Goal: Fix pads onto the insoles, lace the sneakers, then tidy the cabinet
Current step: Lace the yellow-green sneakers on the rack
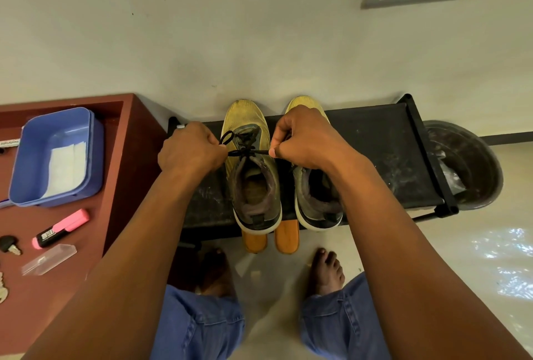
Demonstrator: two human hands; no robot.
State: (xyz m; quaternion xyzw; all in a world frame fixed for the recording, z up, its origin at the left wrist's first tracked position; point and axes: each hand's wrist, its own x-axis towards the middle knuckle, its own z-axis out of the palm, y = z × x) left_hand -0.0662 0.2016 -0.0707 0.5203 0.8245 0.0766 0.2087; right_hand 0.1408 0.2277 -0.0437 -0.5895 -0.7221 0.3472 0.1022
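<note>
Fingers [215, 147] of my left hand [189, 149] pinch one black lace [245, 153] end; right hand [302, 137] pinches the other, lace taut between them. Left sneaker [251, 169] and right sneaker [315, 201] sit side by side on the black rack [375, 140]. Orange insoles [285, 237] poke out at the near edge. I note a blue tub [54, 157] left on the red counter [127, 140].

Single head-worn wide-angle cam looks steeply down, close over both forearms, at a low black shoe rack [375, 129] against the wall; no 2nd view.
</note>
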